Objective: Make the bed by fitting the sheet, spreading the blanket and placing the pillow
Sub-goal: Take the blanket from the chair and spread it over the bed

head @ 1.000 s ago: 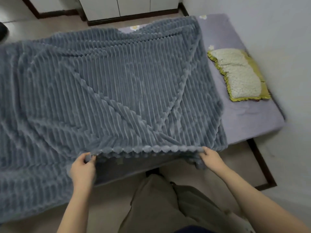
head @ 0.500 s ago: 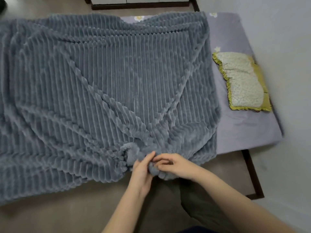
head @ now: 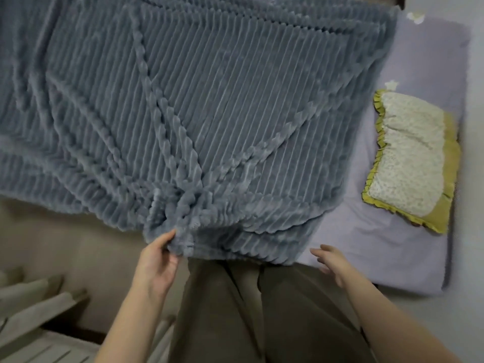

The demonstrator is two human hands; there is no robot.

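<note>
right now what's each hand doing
Left hand: pinching the blanket at its near edge.
Right hand: open, holding nothing.

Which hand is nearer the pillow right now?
Right. The right hand hangs open over the sheet by the near bed edge, apart from the pillow. The left hand grips the blanket hem, farther off.

- Light soft, even, indoor; source not seen.
- Shadows faint, only in folds of blanket [head: 209, 113].
- No glare.
- Right hand [head: 331, 263] smeared by motion blur; left hand [head: 157, 263] sharper.
- Edges bent by wide lens; corners soft, lower left smudged.
</note>
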